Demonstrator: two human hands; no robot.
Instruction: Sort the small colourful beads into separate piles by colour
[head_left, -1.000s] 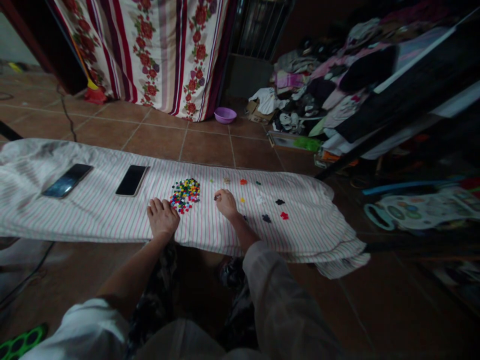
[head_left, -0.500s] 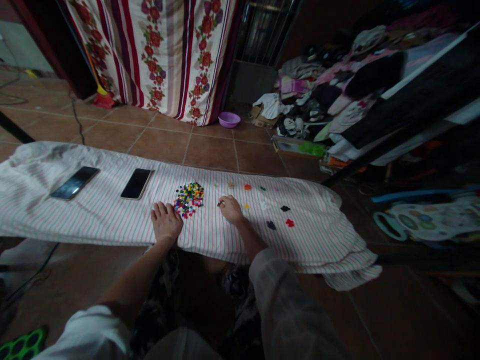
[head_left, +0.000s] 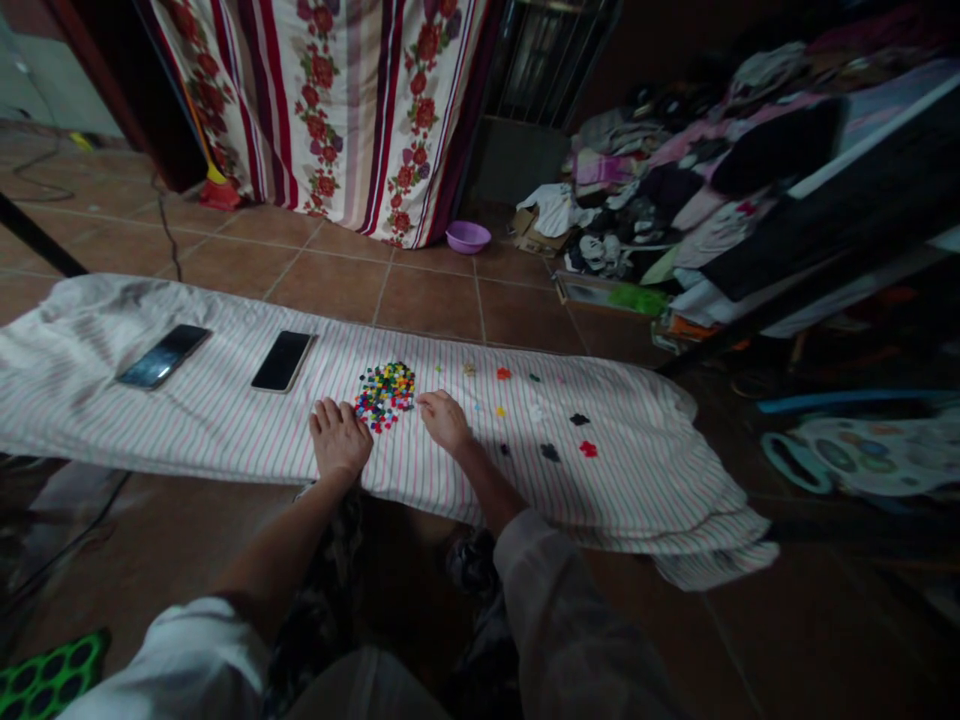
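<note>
A pile of small multicoloured plastic pieces (head_left: 388, 388) lies on the striped cloth (head_left: 435, 470). My left hand (head_left: 339, 438) rests flat, palm down, at the pile's near left edge, fingers stretched out. Just right of the pile, my right hand (head_left: 447, 420) has its thumb and fingertips pinched together; what is between them, if anything, is too small to make out. Small groups sorted by colour lie farther right, among them an orange group (head_left: 504, 374), a yellow one (head_left: 501, 412), a white one (head_left: 537, 411), a black one (head_left: 579, 420), a dark grey one (head_left: 550, 453) and a red one (head_left: 588, 450).
Two phones, one dark and flat (head_left: 282, 361) and one reflecting light (head_left: 165, 356), lie on the cloth to the left. Beyond the cloth, a purple basin (head_left: 468, 237) stands on the tiled floor by a flowered curtain (head_left: 322, 110). Clothes (head_left: 697, 190) are heaped at right.
My right hand has moved left to the pile's edge; the small dark piece seen in its fingertips before no longer shows clearly. My left hand stays in place. The view has shifted slightly.
</note>
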